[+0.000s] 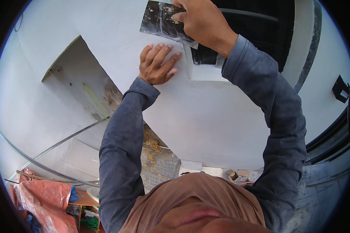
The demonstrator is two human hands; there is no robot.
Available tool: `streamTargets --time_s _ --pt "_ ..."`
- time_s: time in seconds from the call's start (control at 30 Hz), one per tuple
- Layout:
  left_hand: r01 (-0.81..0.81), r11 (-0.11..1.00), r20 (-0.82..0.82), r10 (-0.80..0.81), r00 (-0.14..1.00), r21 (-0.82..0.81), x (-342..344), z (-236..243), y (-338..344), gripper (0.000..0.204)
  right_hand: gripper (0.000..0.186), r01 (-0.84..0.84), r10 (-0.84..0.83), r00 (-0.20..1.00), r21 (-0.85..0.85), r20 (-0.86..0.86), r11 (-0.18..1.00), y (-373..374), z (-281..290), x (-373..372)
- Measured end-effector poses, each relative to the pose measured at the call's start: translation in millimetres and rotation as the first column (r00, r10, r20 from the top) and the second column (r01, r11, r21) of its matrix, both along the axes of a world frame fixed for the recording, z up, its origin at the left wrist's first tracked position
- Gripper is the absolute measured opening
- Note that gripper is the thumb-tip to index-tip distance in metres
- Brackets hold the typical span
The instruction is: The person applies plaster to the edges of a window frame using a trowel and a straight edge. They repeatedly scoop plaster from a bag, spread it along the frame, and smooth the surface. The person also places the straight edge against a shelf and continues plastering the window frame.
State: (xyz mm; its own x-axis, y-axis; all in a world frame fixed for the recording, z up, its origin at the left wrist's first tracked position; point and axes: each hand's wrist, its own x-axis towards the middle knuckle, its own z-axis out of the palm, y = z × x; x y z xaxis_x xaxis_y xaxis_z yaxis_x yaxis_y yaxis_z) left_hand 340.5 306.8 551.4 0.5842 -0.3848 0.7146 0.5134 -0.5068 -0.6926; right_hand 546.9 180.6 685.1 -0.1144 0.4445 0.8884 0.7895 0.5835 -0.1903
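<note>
My right hand grips a wide putty knife at the top of the view. Its dark flat blade carries smears and crumbs of pale filler, and the lower edge lies close to the white wall; whether it touches, I cannot tell. The handle is hidden by my fingers. Just below the blade, my left hand rests on the wall with its fingers apart and nothing in it. Right of that hand is the white corner of a recessed window opening with dark glass.
An angular cut-out opens in the wall at left, with a yellow-green cord inside. Metal strips cross at lower left above a red tarp. Small blocks lie on the floor. A black fixture sits far right.
</note>
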Motion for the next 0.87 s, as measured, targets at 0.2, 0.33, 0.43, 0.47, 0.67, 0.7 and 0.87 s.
streamTargets --time_s 0.2,0.33,0.43,0.47,0.67,0.7,0.87 --pt "0.142 0.988 0.13 -0.149 0.98 0.057 6.7 3.4 13.0 0.038 0.024 0.028 -0.025 0.999 -0.067 0.036 0.997 12.0 -12.3 -0.9" --pt "0.155 0.987 0.251 -0.16 0.955 0.039 6.1 5.3 15.9 0.044 0.026 0.057 -0.055 0.994 -0.016 0.094 0.998 16.7 -33.0 -6.2" --pt "0.187 0.982 0.268 -0.188 0.945 0.029 5.0 6.0 17.6 0.046 0.026 0.077 -0.072 0.991 -0.044 0.11 0.996 17.8 -39.8 -3.7" --pt "0.2 0.979 0.28 -0.199 0.939 0.026 4.7 6.9 18.4 0.047 0.027 0.079 -0.073 0.989 -0.041 0.129 0.996 18.1 -41.5 -3.3" --pt "0.239 0.971 0.353 -0.222 0.909 -0.004 4.6 6.6 19.2 0.052 0.022 0.056 -0.059 0.994 0.03 0.097 0.998 19.4 -50.1 -2.9" --pt "0.24 0.971 0.358 -0.223 0.907 -0.004 4.2 7.1 19.9 0.053 0.021 0.055 -0.059 0.994 0.055 0.09 0.997 19.5 -49.5 -2.9" --pt "0.316 0.948 0.424 -0.271 0.864 -0.039 6.9 5.7 26.5 0.055 0.023 0.077 -0.075 0.983 -0.003 0.17 0.997 21.6 -67.8 -11.2"
